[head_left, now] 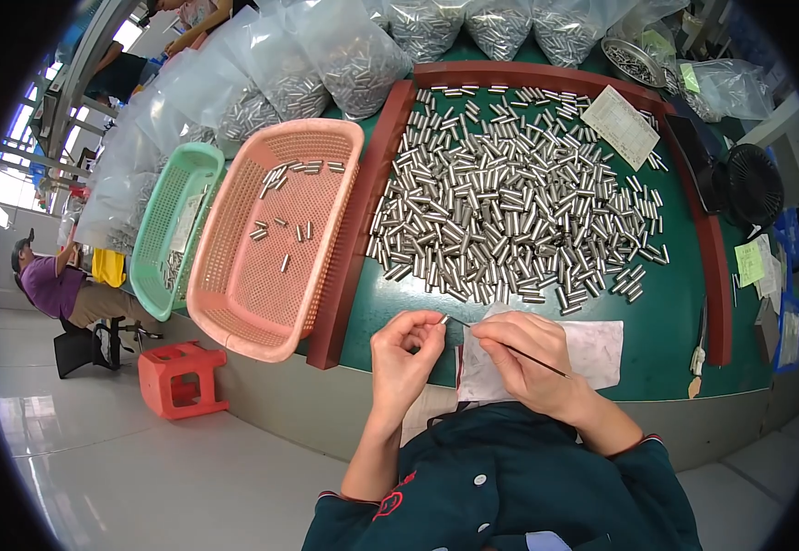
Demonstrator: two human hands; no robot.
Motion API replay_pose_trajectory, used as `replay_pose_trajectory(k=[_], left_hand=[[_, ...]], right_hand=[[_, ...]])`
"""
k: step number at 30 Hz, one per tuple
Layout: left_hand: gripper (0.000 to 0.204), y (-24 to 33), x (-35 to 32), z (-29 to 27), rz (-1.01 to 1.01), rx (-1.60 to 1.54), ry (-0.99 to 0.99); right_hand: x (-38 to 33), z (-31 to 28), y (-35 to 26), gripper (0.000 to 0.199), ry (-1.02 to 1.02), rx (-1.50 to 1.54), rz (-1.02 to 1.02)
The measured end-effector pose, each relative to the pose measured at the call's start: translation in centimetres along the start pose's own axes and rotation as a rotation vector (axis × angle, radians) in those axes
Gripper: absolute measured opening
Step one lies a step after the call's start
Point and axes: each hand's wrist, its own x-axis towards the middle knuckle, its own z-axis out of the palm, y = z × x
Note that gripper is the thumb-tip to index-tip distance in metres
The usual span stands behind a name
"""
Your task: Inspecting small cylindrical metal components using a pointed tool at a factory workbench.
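Note:
Between thumb and fingertips, my left hand [406, 358] pinches a small metal pin, mostly covered by the fingers. My right hand [533, 360] is closed round a thin dark rod [535, 359], held like a pen. The rod's narrow tip points left, close to the pin; whether the two touch I cannot tell. Below the hands lies a white cloth [596, 354] with faint stains, at the table's near edge. Just beyond them spreads a big heap of short, shiny metal pins [510, 202] on the green tabletop [386, 321].
Dark red rails [349, 266] border the heap. To the left stand a pink basket [253, 230] with several pins and a green basket [151, 234]. Bags of pins [354, 69] line the back. At right is a black fan [753, 184]; a red stool [179, 378] and a seated person [60, 285] are farther left.

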Motion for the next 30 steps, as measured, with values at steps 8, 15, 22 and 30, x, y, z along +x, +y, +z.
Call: replay_pose_trajectory(k=[8,15,22,30], left_hand=[[0.014,-0.4,-0.5,1.1,0.246,0.018,-0.029],[0.016,0.1,0.3,-0.1,0.068,-0.245,0.079],[0.020,0.1,0.3,-1.2,-0.162,-0.560,-0.116],[0.020,-0.1,0.4,-1.2,-0.190,-0.525,-0.151]], right_hand=[[-0.3,0.3,0.2,0.016,-0.068,-0.213,-0.101],[-0.6,-0.8,-0.2,0.017,0.071,-0.068,-0.183],[-0.6,-0.8,0.0,0.013,0.150,0.009,-0.085],[-0.4,-0.5,0.0,0.014,0.063,0.012,-0.102]])
